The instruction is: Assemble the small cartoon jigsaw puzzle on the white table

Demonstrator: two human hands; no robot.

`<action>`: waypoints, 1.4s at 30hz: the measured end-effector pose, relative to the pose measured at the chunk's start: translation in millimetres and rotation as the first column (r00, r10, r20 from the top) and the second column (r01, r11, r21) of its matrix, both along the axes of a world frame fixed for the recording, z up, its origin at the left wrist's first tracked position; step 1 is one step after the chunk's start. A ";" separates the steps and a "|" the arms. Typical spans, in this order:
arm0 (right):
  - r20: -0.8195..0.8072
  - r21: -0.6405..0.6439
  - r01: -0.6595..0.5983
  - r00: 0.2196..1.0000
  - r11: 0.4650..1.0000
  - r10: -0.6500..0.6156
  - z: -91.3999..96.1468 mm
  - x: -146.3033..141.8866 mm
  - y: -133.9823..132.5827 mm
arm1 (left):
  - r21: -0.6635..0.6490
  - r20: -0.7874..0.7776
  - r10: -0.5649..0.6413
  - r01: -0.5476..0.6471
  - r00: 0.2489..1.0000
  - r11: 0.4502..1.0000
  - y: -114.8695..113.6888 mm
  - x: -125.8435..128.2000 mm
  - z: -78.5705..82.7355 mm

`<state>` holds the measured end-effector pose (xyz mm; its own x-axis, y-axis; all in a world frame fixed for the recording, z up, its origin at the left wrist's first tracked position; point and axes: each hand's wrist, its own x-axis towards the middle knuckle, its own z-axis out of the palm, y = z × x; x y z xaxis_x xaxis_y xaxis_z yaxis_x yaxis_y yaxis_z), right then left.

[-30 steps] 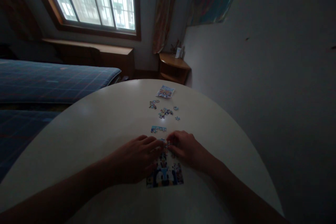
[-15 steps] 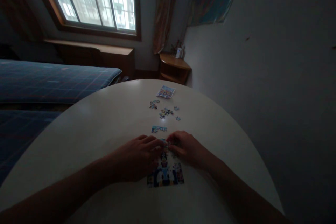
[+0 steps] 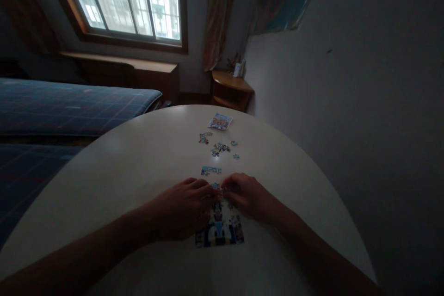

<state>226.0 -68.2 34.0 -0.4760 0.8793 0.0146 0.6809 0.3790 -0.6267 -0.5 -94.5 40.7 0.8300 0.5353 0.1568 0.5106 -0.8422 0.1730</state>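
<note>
A partly joined jigsaw puzzle (image 3: 219, 233) with a blue cartoon face lies on the white round table in front of me. My left hand (image 3: 194, 203) rests over its upper left part, fingers bent and their tips at the small pieces there. From the other side my right hand (image 3: 244, 192) reaches in, thumb and forefinger pinched at the puzzle's upper edge. The fingertips of both hands nearly meet. What lies between them is too small and dark to make out. Just beyond is a short joined strip of puzzle pieces (image 3: 211, 170).
Farther back lie a pile of loose puzzle pieces (image 3: 219, 149), a smaller cluster (image 3: 204, 138) and a picture card (image 3: 220, 121). The round table (image 3: 138, 162) stands beside a wall on the right. A blue plaid mattress (image 3: 69, 106) is on the left, a corner shelf (image 3: 231, 82) behind.
The view has shifted very slightly. Both hands stay at the puzzle's upper part, with only tiny finger movement.
</note>
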 end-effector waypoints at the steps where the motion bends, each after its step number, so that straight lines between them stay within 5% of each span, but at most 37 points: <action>1: 0.005 -0.001 0.001 1.000 1.000 -0.001 0.7 -0.1 -0.3 | 0.001 0.004 0.001 -0.001 1.000 1.000 -0.2 0.2 0.2; 10: -0.017 0.012 -0.040 0.999 0.999 0.040 -0.7 4.3 0.7 | 0.010 0.002 -0.007 0.007 1.000 1.000 1.1 -0.1 -6.6; 20: -0.173 -0.124 -0.044 0.985 0.991 0.022 -5.1 8.0 8.4 | 0.008 0.020 -0.009 0.008 1.000 1.000 0.3 -1.7 -4.8; 31: -0.125 -0.017 -0.083 0.989 0.996 0.081 -9.6 10.3 10.8 | -0.003 0.051 -0.002 0.003 0.999 1.000 0.0 -1.1 -4.4; 42: -0.161 -0.041 -0.114 0.981 0.993 0.106 -10.6 14.8 13.9 | -0.023 0.165 0.146 -0.145 0.975 0.989 4.8 14.1 -22.0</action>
<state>240.9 -54.3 23.4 -0.5651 0.8232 0.0549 0.5273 0.4116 -0.7433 13.6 -89.7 18.7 0.7060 0.6508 0.2794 0.5910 -0.7587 0.2739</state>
